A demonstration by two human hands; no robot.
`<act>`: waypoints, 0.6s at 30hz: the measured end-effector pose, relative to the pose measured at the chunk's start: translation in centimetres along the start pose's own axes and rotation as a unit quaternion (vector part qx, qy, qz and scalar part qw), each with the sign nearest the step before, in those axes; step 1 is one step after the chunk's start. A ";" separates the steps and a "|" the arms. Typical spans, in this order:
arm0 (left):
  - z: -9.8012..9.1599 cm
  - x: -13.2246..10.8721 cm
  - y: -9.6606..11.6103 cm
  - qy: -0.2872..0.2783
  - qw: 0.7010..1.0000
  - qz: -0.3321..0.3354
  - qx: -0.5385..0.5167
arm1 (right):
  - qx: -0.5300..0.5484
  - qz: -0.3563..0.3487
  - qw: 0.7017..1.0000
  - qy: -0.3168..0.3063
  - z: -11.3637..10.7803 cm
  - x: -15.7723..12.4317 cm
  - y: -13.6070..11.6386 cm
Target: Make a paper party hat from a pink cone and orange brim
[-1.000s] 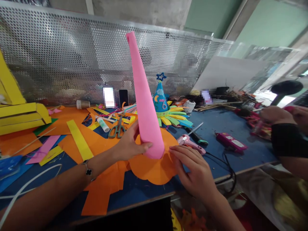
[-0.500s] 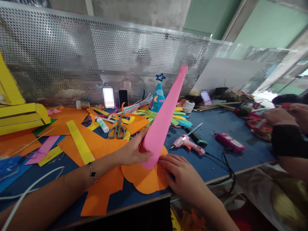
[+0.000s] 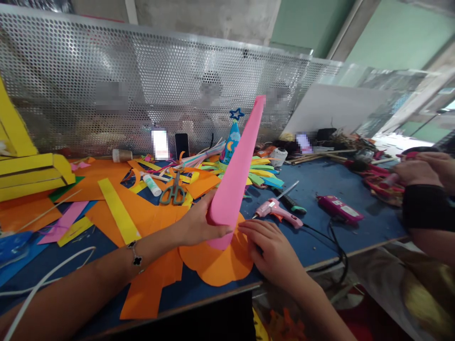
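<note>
A tall pink paper cone [image 3: 236, 177] leans slightly right, its wide end resting on an orange scalloped paper piece [image 3: 223, 265]. My left hand [image 3: 199, 220] is wrapped round the cone's lower part, thumb across the front. My right hand [image 3: 268, 244] lies beside the base with its fingers stretched out and slightly bent over the right side of the orange piece; I see nothing held in it. A pink glue gun [image 3: 279, 211] lies just beyond that hand. Behind the cone stands a blue party hat [image 3: 232, 142] topped by a star.
Scissors [image 3: 173, 190], a small white bottle [image 3: 151, 184] and orange sheets [image 3: 142, 213] cover the left side. A purple device [image 3: 340, 210] lies at right. Another person's hands [image 3: 421, 168] work at far right. A perforated metal panel [image 3: 170, 85] stands behind.
The cone has tilted left, its tip now more upright. My right hand has shifted slightly right, showing more of the orange piece.
</note>
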State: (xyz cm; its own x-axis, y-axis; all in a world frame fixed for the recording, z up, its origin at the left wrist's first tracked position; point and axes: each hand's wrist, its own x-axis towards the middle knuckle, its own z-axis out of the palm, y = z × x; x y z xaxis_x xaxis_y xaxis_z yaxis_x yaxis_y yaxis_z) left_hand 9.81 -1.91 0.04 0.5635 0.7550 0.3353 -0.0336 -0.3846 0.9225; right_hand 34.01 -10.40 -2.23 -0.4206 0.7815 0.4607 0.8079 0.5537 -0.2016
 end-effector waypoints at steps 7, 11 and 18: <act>-0.1 -0.1 0.0 0.028 0.999 -0.021 -0.030 | 0.006 0.008 0.997 -0.082 0.4 0.2 -0.3; -0.4 0.1 -0.2 0.028 0.998 -0.008 -0.062 | 0.006 0.008 1.000 0.010 0.4 0.3 -0.1; -1.0 0.7 0.5 0.067 0.983 -0.003 -0.173 | -0.004 0.018 0.988 0.150 -1.0 -0.3 0.5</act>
State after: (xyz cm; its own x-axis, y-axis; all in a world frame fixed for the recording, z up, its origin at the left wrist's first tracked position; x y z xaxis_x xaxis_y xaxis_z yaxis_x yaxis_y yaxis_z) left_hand 9.39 -1.08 0.94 0.4516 0.8285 0.3311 -0.3229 -0.1941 0.9263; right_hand 34.92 -10.69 -1.66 -0.2510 0.6790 0.6899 0.8235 0.5244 -0.2165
